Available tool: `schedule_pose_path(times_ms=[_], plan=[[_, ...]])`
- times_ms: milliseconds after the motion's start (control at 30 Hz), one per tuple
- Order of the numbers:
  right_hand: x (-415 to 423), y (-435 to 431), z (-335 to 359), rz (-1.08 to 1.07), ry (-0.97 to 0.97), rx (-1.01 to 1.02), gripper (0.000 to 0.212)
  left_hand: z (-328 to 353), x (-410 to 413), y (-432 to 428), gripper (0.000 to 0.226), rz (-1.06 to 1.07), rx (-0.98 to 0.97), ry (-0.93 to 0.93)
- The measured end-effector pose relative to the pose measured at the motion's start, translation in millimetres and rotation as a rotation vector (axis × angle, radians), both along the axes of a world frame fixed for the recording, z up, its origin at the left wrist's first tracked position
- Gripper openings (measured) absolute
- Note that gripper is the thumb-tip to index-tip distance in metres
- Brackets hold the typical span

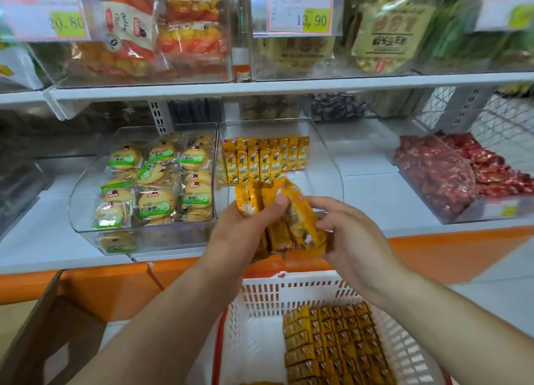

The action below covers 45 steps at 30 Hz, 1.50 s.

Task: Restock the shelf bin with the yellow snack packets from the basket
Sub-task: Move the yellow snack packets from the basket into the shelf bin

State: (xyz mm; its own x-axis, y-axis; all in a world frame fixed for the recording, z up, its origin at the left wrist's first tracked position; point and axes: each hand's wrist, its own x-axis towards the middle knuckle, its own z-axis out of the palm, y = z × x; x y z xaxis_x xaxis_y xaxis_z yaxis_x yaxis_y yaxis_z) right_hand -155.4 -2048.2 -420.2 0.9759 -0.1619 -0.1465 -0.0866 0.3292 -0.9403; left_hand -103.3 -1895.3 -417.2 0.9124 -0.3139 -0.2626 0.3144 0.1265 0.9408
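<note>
A person's left hand (245,234) and right hand (351,235) hold a handful of yellow snack packets (291,220) between them. It is raised in front of the clear shelf bin (332,165) and above the white basket (260,295). The left hand grips the bunch from the side with its thumb over the top packets. The right hand's fingers curl against the opposite edge, apparently squaring the bunch up. The handful hangs in the air, touching neither bin nor basket.

At the back of the bin, stocked rows (263,159) of the same packets stand upright, while the front part of its floor shows bare. In the basket, several tight rows of basket packets (332,344) lie along the right side, and its left side shows bare plastic.

The restocking looks partway done. The handful is not yet placed, and the basket's load suggests several more trips before the bin is full.

Round biscuits (156,188) in green-labelled wrappers fill the bin just to the left. Red sweets (439,176) sit in a bin well to the right, and a cardboard box (43,327) stands beside the basket.
</note>
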Motion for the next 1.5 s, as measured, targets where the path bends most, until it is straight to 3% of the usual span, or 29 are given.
schedule_pose_path(times_ms=[67, 133, 367, 500, 633, 800, 1167, 1333, 1500], plan=[[-2.1, -2.6, 1.6, 0.028, 0.070, 0.227, 0.040, -1.9, -1.1, -1.2, 0.025, -0.008, 0.020, -0.010], [-4.2, -5.1, 2.0, 0.034, 0.120, 0.323, 0.035, -3.9, -1.6, -3.2, 0.024, -0.008, 0.044, -0.020], [0.2, -12.6, 1.1, 0.058, 0.130, 0.221, 0.045, -6.6, 5.5, -9.6, 0.020, -0.002, 0.108, -0.045], [9.2, -19.3, 1.4, 0.021, 0.102, 0.108, 0.036, -6.6, 14.5, -4.8, 0.019, 0.000, 0.151, -0.068], [35.1, -28.7, 13.0, 0.043, 0.043, -0.033, 0.051, -5.6, 29.6, 5.0, 0.016, 0.032, 0.170, -0.072], [111.5, -41.1, 16.1, -0.089, -0.060, -0.570, 0.037, -5.2, 44.7, 18.5, 0.022, 0.045, 0.167, -0.073], [252.4, -52.0, -39.0, -0.235, 0.061, -1.317, 0.042, -9.0, 60.0, 40.4, 0.022, 0.061, 0.206, -0.086], [267.7, -56.9, -62.4, -0.255, 0.105, -1.268, 0.038, -12.9, 63.9, 45.9, 0.025, 0.056, 0.229, -0.102], [266.8, -59.5, -72.3, -0.271, 0.134, -1.166, 0.016, -15.3, 65.6, 42.7, 0.022, 0.082, 0.223, -0.093]])
